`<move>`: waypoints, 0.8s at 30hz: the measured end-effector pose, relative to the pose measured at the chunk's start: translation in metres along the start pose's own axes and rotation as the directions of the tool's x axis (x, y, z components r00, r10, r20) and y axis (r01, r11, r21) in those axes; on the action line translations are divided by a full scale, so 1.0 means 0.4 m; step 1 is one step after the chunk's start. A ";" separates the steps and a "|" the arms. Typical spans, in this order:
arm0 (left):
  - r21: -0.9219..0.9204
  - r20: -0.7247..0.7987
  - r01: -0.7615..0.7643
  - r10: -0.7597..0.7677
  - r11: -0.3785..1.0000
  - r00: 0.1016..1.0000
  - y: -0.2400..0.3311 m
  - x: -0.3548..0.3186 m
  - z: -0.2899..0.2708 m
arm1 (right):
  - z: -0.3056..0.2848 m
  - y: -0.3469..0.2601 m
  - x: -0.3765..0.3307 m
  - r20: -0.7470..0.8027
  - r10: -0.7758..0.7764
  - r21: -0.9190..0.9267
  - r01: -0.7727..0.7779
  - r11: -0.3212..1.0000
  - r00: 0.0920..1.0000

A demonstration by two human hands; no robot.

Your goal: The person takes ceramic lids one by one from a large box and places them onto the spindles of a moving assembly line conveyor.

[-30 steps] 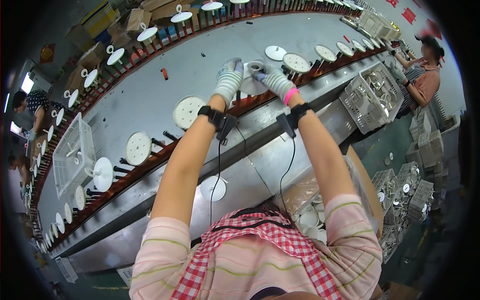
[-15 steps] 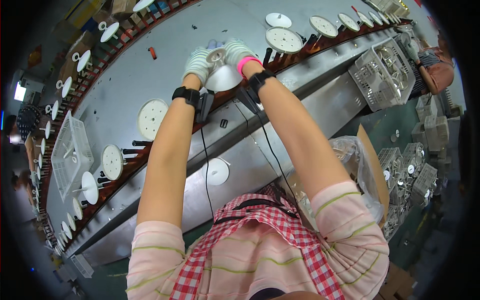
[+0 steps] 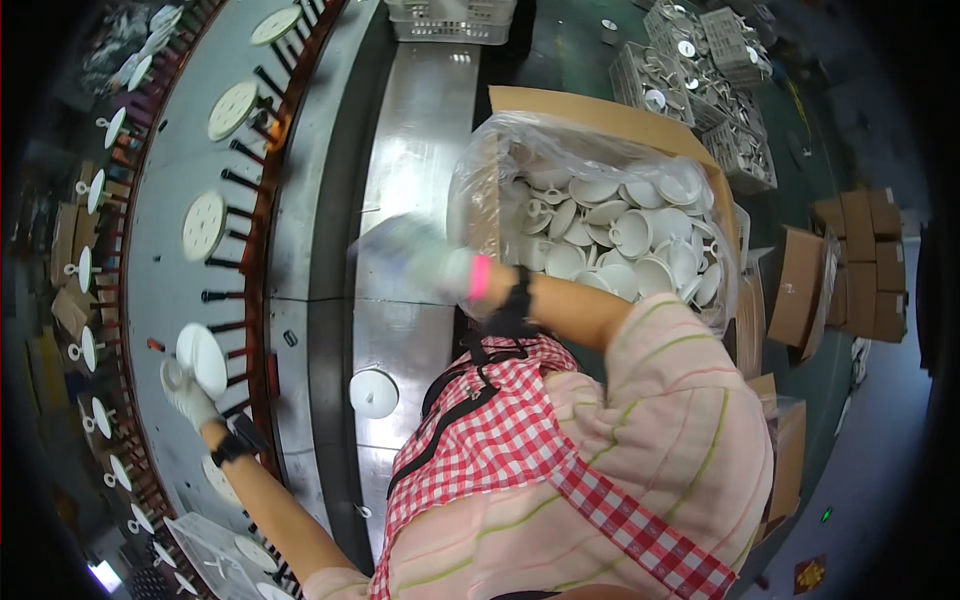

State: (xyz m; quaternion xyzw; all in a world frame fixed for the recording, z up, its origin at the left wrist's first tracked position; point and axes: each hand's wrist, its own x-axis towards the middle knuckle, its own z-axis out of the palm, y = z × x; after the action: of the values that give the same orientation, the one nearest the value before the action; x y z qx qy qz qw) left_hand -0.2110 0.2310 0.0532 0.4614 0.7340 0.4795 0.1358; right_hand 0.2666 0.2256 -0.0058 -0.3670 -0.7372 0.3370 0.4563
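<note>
White discs [image 3: 203,226] on grey belt [image 3: 165,180], left; red-and-white checked apron [image 3: 490,450], centre; pink, green-striped shirt [image 3: 680,420]; brown cardboard boxes [image 3: 860,260], right.

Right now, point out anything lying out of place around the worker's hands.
One white round lamp cover lies alone on the bare steel shelf, apart from the discs racked along the conveyor's pegs and the heap in the bagged box. The left hand holds a white disc; the right hand is blurred.
</note>
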 end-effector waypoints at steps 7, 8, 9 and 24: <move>0.661 -0.179 -0.278 0.507 0.697 0.843 0.143 -0.302 0.028 | -0.572 0.402 -0.598 -0.695 0.635 -0.129 -0.928 0.350 0.336; 0.667 -0.154 -0.280 0.496 0.690 0.855 0.165 -0.352 0.070 | -0.664 0.456 -0.716 -0.479 0.782 -0.156 -0.915 0.372 0.399; 0.690 -0.138 -0.270 0.489 0.672 0.861 0.179 -0.387 0.087 | -0.747 0.474 -0.754 -0.487 0.781 -0.154 -0.918 0.365 0.392; 0.227 0.104 -0.274 0.257 0.934 0.961 0.143 -0.514 0.083 | -0.826 0.398 -0.713 -0.849 0.528 -0.237 -0.900 -0.366 0.009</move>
State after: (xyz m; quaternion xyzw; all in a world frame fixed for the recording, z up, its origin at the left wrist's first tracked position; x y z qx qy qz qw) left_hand -0.0480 0.0907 0.0342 0.5865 0.7119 0.3842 0.0399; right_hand 0.6976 0.1171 -0.1418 -0.9750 -0.2119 0.0641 -0.0172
